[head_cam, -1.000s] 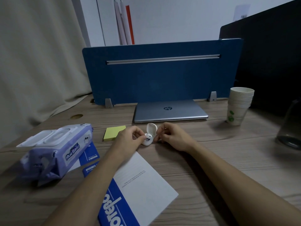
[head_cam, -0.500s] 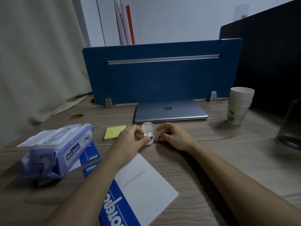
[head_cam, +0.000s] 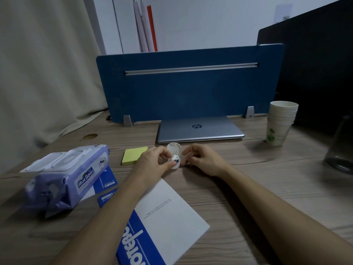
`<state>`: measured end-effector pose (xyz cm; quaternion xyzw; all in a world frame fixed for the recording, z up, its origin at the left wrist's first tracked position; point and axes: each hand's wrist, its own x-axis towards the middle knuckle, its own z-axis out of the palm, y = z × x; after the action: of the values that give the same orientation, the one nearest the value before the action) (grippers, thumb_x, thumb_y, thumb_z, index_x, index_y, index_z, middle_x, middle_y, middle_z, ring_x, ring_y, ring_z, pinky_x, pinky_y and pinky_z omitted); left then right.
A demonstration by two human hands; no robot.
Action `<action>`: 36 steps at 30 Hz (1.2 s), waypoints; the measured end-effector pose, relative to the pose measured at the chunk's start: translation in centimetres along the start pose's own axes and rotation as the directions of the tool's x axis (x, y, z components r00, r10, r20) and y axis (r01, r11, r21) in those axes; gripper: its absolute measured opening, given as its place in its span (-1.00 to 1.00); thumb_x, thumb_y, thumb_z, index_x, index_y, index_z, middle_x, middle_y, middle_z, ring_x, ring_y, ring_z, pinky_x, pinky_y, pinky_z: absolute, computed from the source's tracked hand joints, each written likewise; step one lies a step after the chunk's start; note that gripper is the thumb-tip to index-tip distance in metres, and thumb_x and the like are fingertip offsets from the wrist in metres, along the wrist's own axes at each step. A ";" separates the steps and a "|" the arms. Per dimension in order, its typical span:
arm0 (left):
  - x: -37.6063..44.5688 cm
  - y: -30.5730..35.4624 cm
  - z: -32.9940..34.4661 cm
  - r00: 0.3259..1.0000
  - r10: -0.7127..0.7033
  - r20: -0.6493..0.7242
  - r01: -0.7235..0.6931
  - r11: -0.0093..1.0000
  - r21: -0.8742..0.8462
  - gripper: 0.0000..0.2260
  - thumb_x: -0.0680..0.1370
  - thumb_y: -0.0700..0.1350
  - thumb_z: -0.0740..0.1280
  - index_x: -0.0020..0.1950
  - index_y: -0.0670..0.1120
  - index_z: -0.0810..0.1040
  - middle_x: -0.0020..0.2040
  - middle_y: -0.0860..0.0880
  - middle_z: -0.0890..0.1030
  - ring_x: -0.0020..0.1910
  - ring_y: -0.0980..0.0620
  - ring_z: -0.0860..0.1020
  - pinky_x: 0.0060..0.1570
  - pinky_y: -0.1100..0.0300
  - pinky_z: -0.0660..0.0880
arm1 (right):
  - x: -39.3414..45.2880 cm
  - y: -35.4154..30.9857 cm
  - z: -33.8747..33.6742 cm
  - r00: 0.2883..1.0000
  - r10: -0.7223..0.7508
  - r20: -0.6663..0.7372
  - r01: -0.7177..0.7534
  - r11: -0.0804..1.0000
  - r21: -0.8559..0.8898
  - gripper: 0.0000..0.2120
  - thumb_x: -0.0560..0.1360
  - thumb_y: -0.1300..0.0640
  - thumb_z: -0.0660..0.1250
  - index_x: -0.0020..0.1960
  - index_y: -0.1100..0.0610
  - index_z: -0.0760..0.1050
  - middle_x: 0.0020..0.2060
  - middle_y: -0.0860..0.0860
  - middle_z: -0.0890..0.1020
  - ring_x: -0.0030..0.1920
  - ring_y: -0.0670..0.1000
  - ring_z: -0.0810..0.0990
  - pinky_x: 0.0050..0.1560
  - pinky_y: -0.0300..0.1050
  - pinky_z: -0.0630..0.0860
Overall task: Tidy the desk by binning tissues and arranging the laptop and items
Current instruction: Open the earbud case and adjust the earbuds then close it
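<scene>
A small white earbud case (head_cam: 174,150) stands with its lid up on the wooden desk (head_cam: 257,180), just in front of the closed silver laptop (head_cam: 198,131). My left hand (head_cam: 154,162) pinches a white earbud (head_cam: 174,158) at the case's mouth, thumb against the case's front. My right hand (head_cam: 203,159) lies to the right of the case with its fingers loosely curled. Whether its fingertips touch the case I cannot tell. No loose tissue is in view.
A purple wet-wipe pack (head_cam: 65,176) lies at the left on blue-and-white booklets (head_cam: 162,222). Yellow sticky notes (head_cam: 133,155) sit beside my left hand. Stacked paper cups (head_cam: 280,123) and a dark glass jar (head_cam: 342,146) stand at the right. A blue divider (head_cam: 187,92) closes off the back.
The case's lid has turned to face me and the earbud now shows at its mouth. My right hand's fingers have drawn a little away from the lid.
</scene>
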<state>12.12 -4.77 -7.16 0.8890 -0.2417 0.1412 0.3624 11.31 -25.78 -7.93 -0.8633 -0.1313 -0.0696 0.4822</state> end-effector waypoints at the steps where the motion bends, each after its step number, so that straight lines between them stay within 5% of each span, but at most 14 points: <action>1: 0.0 0.0 0.0 1.000 -0.005 0.000 0.005 1.000 -0.007 -0.85 0.44 0.00 0.52 -0.10 0.10 0.56 -0.08 0.09 0.59 -0.13 0.21 0.56 -0.15 0.33 0.45 | 0.0 0.0 0.0 1.000 0.001 0.002 -0.001 1.000 0.003 -0.76 0.49 0.40 0.20 0.09 0.20 0.51 -0.16 0.05 0.71 -0.11 0.02 0.69 0.06 -0.03 0.61; 14: 0.2 -0.5 0.4 0.993 -0.105 0.045 0.111 0.983 -0.144 -0.92 0.48 -0.05 0.48 -0.07 0.00 0.63 0.00 0.07 0.56 -0.11 0.25 0.54 -0.16 0.40 0.39 | 0.1 0.1 0.0 1.000 -0.001 0.000 0.001 1.000 -0.014 -0.74 0.49 0.39 0.21 0.11 0.22 0.53 -0.11 0.13 0.72 -0.05 0.08 0.70 0.14 0.08 0.58; 22: 0.6 -0.5 0.7 0.980 -0.185 0.072 0.196 0.954 -0.228 -0.93 0.51 0.01 0.44 -0.07 0.03 0.65 0.00 0.02 0.63 -0.04 0.10 0.59 -0.04 0.18 0.49 | -0.1 -0.1 0.0 0.998 -0.038 0.045 0.038 0.999 -0.003 -0.71 0.49 0.42 0.19 0.14 0.24 0.56 -0.12 0.07 0.72 -0.01 0.02 0.69 0.16 -0.03 0.57; 36: 0.5 -0.6 0.6 0.990 -0.126 0.062 0.137 0.965 -0.224 -0.93 0.49 0.01 0.45 -0.17 0.06 0.64 -0.11 0.08 0.63 -0.15 0.15 0.58 -0.15 0.23 0.41 | -0.1 -0.2 0.0 0.995 -0.065 0.078 0.063 0.997 0.034 -0.69 0.50 0.46 0.19 0.14 0.27 0.57 -0.09 0.13 0.70 0.00 0.03 0.66 0.18 -0.09 0.54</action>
<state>12.94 -5.00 -7.68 0.8587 -0.2052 0.0673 0.4648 11.15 -25.71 -7.76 -0.8532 -0.1788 -0.0487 0.4875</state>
